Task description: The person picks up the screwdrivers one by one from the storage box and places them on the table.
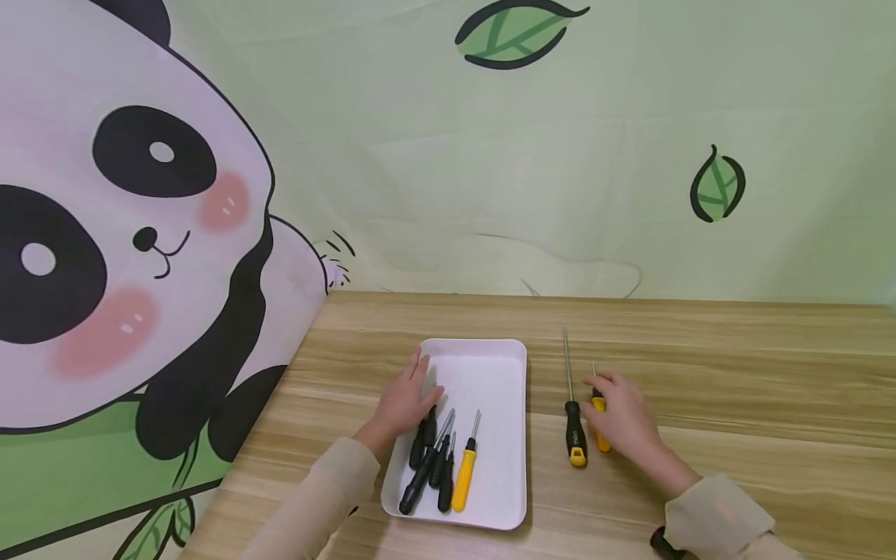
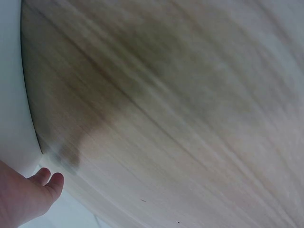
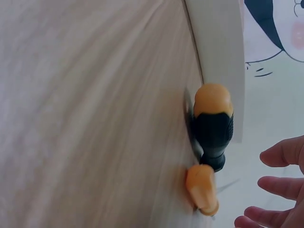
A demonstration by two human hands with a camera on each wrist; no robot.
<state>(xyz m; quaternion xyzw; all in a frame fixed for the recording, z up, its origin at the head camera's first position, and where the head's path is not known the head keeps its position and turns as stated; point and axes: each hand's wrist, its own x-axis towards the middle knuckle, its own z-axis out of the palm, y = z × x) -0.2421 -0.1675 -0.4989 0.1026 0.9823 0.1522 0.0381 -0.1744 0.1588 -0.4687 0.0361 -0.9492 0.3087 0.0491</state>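
Note:
My left hand [image 1: 404,398] rests at the left rim of a white tray [image 1: 490,389], its fingers fairly straight. Several black-handled screwdrivers [image 1: 420,478] and one yellow-handled screwdriver [image 1: 465,476] lie in the tray's near half. To the right of the tray, a long black-and-yellow screwdriver [image 1: 575,435] lies on the table. My right hand [image 1: 625,416] hovers over a smaller yellow-and-black screwdriver [image 1: 601,425] beside it, partly covering it. The right wrist view shows the fingers [image 3: 280,187] spread and apart from the small yellow handle [image 3: 200,186].
The wood-grain table [image 1: 784,389] extends to the right and meets a green wall cloth [image 1: 392,187] at the back. A printed panda [image 1: 175,257] fills the cloth on the left. A black band [image 1: 665,543] circles the right wrist.

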